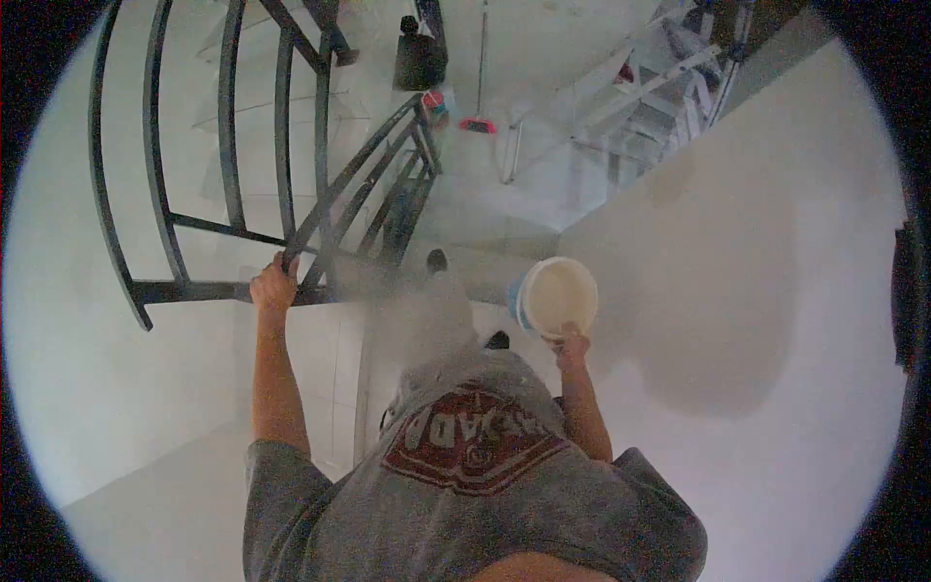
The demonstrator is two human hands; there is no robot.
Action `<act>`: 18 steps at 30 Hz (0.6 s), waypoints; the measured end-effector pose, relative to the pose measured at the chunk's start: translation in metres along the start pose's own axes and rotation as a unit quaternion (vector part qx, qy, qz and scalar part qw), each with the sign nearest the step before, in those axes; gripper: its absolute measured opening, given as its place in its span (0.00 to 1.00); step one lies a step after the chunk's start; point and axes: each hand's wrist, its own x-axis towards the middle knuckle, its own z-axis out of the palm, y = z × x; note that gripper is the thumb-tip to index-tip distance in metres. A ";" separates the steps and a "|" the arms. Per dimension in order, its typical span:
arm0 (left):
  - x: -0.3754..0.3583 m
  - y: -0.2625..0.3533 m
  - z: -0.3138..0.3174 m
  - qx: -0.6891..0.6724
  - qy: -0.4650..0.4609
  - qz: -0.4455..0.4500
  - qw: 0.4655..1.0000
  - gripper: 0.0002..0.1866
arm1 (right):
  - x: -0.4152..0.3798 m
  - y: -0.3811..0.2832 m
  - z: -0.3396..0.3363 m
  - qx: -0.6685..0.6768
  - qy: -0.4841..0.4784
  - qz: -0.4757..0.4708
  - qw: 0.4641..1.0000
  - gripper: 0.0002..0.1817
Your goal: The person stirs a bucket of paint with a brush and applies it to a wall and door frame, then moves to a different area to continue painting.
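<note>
My left hand (274,287) is wrapped round a bar of the dark metal stair railing (199,290), close to where the sloping handrail meets it. On the other side, my right hand (571,346) grips the near rim of a white bucket (528,299). The bucket's mouth faces up towards me, and its inside looks pale; I cannot make out what is in it. Below my shirt, the dark tips of two shoes show on the pale stairs.
The railing slopes down and away ahead of me. Down on the floor are a red-headed broom (478,125), a small red bucket (433,103) and a dark container (419,66). White frames (650,107) lean at the far right. A pale wall (756,291) rises along my right.
</note>
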 end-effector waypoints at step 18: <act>0.025 0.017 -0.006 -0.003 -0.095 -0.152 0.984 0.32 | 0.123 -0.112 0.105 -0.001 -0.045 -0.210 0.977 0.22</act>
